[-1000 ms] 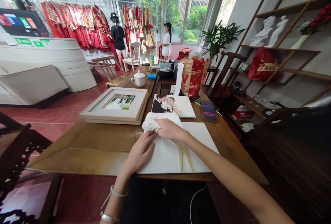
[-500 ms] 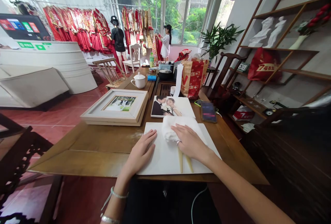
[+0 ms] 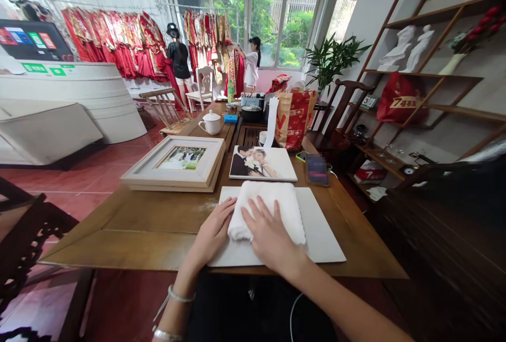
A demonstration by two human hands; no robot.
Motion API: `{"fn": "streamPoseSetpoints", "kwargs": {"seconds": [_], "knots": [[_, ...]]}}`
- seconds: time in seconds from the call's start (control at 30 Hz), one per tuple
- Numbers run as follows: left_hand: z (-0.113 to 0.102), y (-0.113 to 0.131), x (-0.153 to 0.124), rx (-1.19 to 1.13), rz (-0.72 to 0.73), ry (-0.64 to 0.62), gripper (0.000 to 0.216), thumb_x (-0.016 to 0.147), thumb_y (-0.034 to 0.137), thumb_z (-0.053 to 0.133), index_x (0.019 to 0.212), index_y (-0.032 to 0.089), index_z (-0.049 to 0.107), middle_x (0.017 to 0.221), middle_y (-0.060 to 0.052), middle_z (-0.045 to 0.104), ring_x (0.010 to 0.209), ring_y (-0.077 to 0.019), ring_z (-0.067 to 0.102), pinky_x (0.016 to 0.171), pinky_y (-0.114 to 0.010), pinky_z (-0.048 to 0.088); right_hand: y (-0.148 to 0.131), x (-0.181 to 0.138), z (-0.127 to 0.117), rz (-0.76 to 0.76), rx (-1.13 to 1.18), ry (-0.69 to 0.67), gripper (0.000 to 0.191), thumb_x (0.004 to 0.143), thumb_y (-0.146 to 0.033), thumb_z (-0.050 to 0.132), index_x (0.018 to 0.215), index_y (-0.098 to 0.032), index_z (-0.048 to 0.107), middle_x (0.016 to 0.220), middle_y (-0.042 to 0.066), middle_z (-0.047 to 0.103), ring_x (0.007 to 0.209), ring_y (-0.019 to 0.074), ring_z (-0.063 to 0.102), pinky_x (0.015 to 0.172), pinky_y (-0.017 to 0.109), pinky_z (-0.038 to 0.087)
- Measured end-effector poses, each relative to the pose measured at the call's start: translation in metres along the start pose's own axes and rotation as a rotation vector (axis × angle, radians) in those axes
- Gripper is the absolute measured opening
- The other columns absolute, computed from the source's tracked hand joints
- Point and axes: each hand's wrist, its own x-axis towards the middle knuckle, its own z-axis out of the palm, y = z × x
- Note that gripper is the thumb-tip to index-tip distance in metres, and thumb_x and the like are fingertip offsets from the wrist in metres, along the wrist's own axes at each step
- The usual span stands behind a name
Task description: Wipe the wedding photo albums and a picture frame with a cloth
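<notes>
A white board (image 3: 320,228) lies flat on the wooden table (image 3: 158,226) in front of me. A folded white cloth (image 3: 276,207) rests on it. My right hand (image 3: 271,236) presses flat on the near part of the cloth, fingers stretched out. My left hand (image 3: 213,231) lies on the board's left edge, fingers flat, touching the cloth's side. Just beyond the board sits a wedding photo print (image 3: 263,163), and to its left a stack of framed photos (image 3: 177,163).
A phone (image 3: 317,169) lies right of the print. Farther along the table stand a white teapot (image 3: 212,121) and a red paper bag (image 3: 294,118). Wooden shelves (image 3: 427,99) line the right. Two people stand at clothes racks (image 3: 118,36) at the back.
My right hand slid the cloth from the board's far left corner toward me and to the middle, and the cloth is now spread out flatter. The left hand stayed on the board's edge.
</notes>
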Motion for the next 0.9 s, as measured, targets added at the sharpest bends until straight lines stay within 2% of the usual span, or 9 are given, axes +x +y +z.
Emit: {"fn": "streamPoseSetpoints", "kwargs": {"seconds": [0.17,0.27,0.33,0.4,0.5,0.63,0.8,0.9], "knots": [[0.0,0.001,-0.001,-0.021,-0.001,-0.012,0.04,0.093,0.024,0.037,0.127,0.02,0.057,0.143,-0.008,0.05,0.137,-0.0225,0.039,0.114,-0.045,0.03,-0.019,-0.056,0.01,-0.232,0.091,-0.044,0.07,0.078,-0.016,0.046,0.146,-0.01,0.029,0.155,0.018,0.017,0.143,0.0359,0.002,0.109,0.066,-0.001],[0.001,0.0,-0.002,-0.009,0.002,0.0,0.041,0.094,0.024,0.036,0.129,0.019,0.056,0.143,-0.008,0.049,0.137,-0.0219,0.038,0.114,-0.045,0.03,-0.01,-0.077,0.004,-0.335,0.16,-0.152,0.07,0.073,-0.017,0.048,0.143,-0.011,0.036,0.154,0.017,0.024,0.143,0.0347,0.005,0.11,0.066,0.001],[0.002,-0.001,-0.002,0.008,0.011,0.01,0.041,0.094,0.024,0.037,0.129,0.019,0.056,0.143,-0.008,0.05,0.137,-0.0218,0.038,0.114,-0.045,0.03,0.0,-0.084,-0.006,-0.318,0.195,-0.201,0.07,0.068,-0.012,0.046,0.138,-0.014,0.045,0.151,0.012,0.033,0.143,0.0298,0.011,0.113,0.06,0.005],[0.003,-0.003,-0.002,0.025,0.023,0.02,0.04,0.093,0.023,0.038,0.129,0.02,0.056,0.143,-0.007,0.05,0.137,-0.0217,0.039,0.114,-0.045,0.03,0.011,-0.088,-0.015,-0.236,0.199,-0.2,0.075,0.06,-0.007,0.043,0.135,-0.016,0.049,0.149,0.007,0.038,0.143,0.024,0.015,0.116,0.053,0.008],[0.002,-0.004,-0.002,0.045,0.03,0.024,0.04,0.093,0.022,0.039,0.129,0.021,0.056,0.142,-0.006,0.051,0.136,-0.0214,0.04,0.114,-0.044,0.03,0.031,-0.079,-0.021,-0.101,0.151,-0.112,0.085,0.054,-0.002,0.039,0.137,-0.017,0.047,0.149,0.002,0.038,0.142,0.0196,0.018,0.117,0.048,0.011],[0.001,-0.003,-0.002,0.076,0.018,0.001,0.041,0.093,0.022,0.037,0.13,0.019,0.055,0.142,-0.007,0.051,0.136,-0.0216,0.04,0.115,-0.045,0.029,0.059,-0.04,-0.018,0.007,0.087,-0.009,0.081,0.06,-0.002,0.039,0.14,-0.017,0.044,0.15,0.004,0.036,0.142,0.0204,0.021,0.116,0.048,0.016],[-0.001,-0.001,-0.003,0.092,0.013,-0.012,0.042,0.094,0.023,0.035,0.131,0.019,0.053,0.144,-0.007,0.049,0.137,-0.0205,0.038,0.115,-0.044,0.028,0.071,0.012,-0.016,-0.006,-0.01,-0.03,0.081,0.066,-0.005,0.044,0.144,-0.022,0.036,0.154,0.007,0.026,0.143,0.0283,0.015,0.112,0.058,0.014],[0.0,0.0,-0.003,0.092,0.006,-0.011,0.042,0.094,0.023,0.035,0.132,0.018,0.052,0.144,-0.008,0.049,0.137,-0.0214,0.038,0.115,-0.045,0.029,0.059,0.018,-0.009,-0.055,-0.025,-0.032,0.082,0.066,-0.006,0.048,0.146,-0.024,0.034,0.156,0.008,0.022,0.144,0.0293,0.008,0.112,0.06,0.006]]}}
